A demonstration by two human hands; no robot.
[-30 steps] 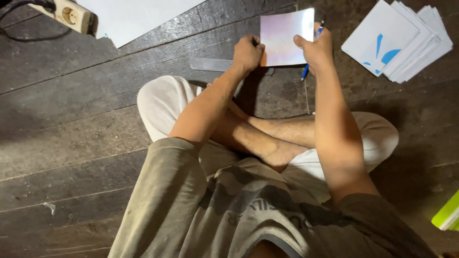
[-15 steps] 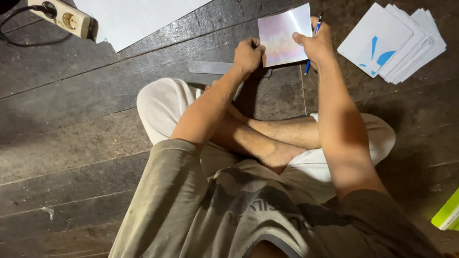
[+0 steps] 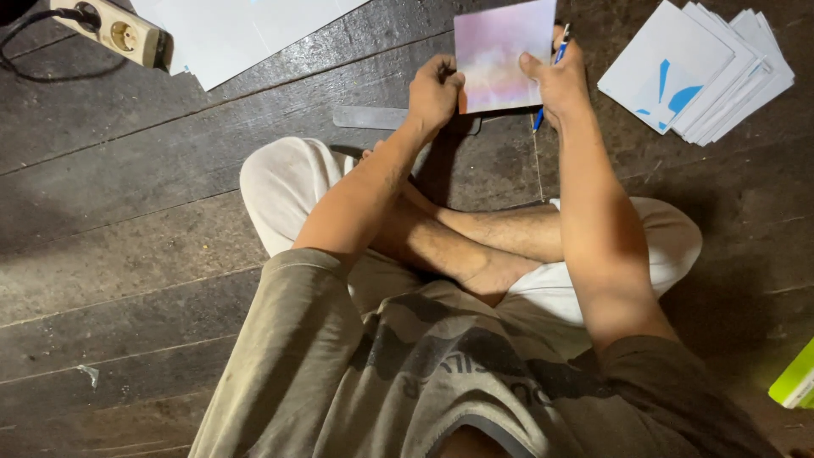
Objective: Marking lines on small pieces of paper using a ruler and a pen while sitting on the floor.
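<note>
- The pastel paper square (image 3: 502, 55), washed in pink, violet and pale yellow, is held up off the floor at the top middle of the view, its coloured face turned toward the camera.
- The left hand (image 3: 435, 89) is curled shut on the square's lower left corner, thumb and fingers pinching the edge.
- The right hand (image 3: 555, 78) grips the square's right edge, thumb pressed on the coloured face, fingers behind it.
- The same right hand also holds a blue pen (image 3: 549, 78) tucked along its fingers; the pen's tip shows above the hand and its lower end pokes out below.
- A grey metal ruler (image 3: 373, 117) lies flat on the floor just beneath the left hand, partly hidden by the wrist.
- The person sits cross-legged on a dark wooden plank floor (image 3: 127, 229), in pale shorts and an olive shirt, bare shins crossed under the forearms.
- To the right of the right hand, a fanned stack of white paper squares (image 3: 721, 68) lies on the floor; the top one bears a blue shape.
- At the top left, a large white sheet (image 3: 229, 34) lies on the planks, well apart from the hands.
- Beside that sheet sits a cream power strip (image 3: 114, 30) with a dark cable plugged in.
- At the right edge, low down, a yellow-green object (image 3: 797, 377) is cut off by the frame; what it is cannot be told.
</note>
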